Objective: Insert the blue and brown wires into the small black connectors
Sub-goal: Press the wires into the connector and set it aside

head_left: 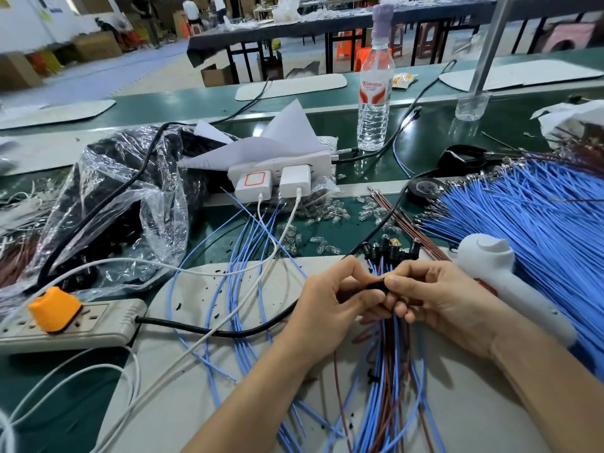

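– In the lower middle of the frame, what do the person's hands hold?
– The left hand [330,299] and the right hand [434,295] meet fingertip to fingertip. Both pinch one small black connector [377,286] between thumb and curled fingers.
– And the wires?
– A bundle of blue and brown wires [389,371] runs from between the two hands down to the bottom edge, lying on a pale mat [202,380]. Just above the hands, the bundle's far ends carry a row of black connectors [389,250].
– Which wire enters the pinched piece?
– The fingers hide that; it cannot be told.
– What lies around?
– At the right, a large heap of blue wires [539,223], with a white handheld tool [496,273] just beside the right hand. Left of centre, loose blue wires [238,289] fan across the mat. At the lower left, a power strip [81,331] holds an orange plug [54,308]. A water bottle [376,93] stands upright at the upper middle.
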A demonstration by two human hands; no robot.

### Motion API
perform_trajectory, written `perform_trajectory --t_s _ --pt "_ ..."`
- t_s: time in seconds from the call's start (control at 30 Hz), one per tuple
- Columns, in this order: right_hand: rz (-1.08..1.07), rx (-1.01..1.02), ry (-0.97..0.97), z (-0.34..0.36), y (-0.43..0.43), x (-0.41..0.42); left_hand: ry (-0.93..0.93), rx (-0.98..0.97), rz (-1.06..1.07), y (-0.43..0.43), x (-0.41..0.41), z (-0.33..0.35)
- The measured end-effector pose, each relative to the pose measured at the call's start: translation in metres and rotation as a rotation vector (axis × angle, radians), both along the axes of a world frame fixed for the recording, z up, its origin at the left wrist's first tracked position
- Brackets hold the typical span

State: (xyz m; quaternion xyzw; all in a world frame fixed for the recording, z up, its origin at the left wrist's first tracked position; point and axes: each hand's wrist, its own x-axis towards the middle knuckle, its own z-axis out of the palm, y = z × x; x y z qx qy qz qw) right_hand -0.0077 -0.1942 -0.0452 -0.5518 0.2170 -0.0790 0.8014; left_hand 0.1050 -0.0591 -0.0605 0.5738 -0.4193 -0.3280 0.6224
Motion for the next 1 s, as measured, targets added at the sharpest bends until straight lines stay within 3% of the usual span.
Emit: perform_trajectory --t_s 0.3,0.67,1.0 --pt "0.015 0.294 -0.149 0.003 0.014 0.002 -0.132 -0.186 0.148 -0.008 -0.002 0.000" --pt "0.138 0.161 -0.224 0.005 0.012 -0.001 -0.037 -0.135 0.040 -0.005 -0.002 0.003" --pt "0.020 0.069 -0.122 0.002 0.020 0.001 -0.209 -0.121 0.125 -0.008 -0.006 0.001"
